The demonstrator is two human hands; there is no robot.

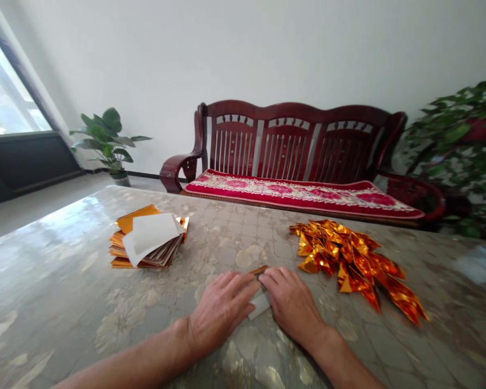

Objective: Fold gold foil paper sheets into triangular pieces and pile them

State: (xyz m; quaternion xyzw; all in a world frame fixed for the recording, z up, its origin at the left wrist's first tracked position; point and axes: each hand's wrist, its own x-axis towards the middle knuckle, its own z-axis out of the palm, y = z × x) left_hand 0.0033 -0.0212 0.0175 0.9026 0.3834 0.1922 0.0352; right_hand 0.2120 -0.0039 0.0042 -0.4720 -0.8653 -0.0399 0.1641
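My left hand [222, 310] and my right hand [291, 305] rest on the table, fingertips meeting over a small folded piece of paper [260, 303]. It shows a white side below my fingers and a strip of orange-gold foil above them, and my fingers hide its middle. To the left of my hands lies a stack of gold foil sheets [148, 240] with white sheets on top. To the right is a loose pile of folded gold foil pieces [348, 265], close to my right hand but apart from it.
The table has a glossy, marbled grey-beige cover [222, 232]. Beyond its far edge stand a dark red wooden bench [295, 143] with a red floral cushion [299, 194], a potted plant [105, 143] at the left and a leafy plant [453, 151] at the right.
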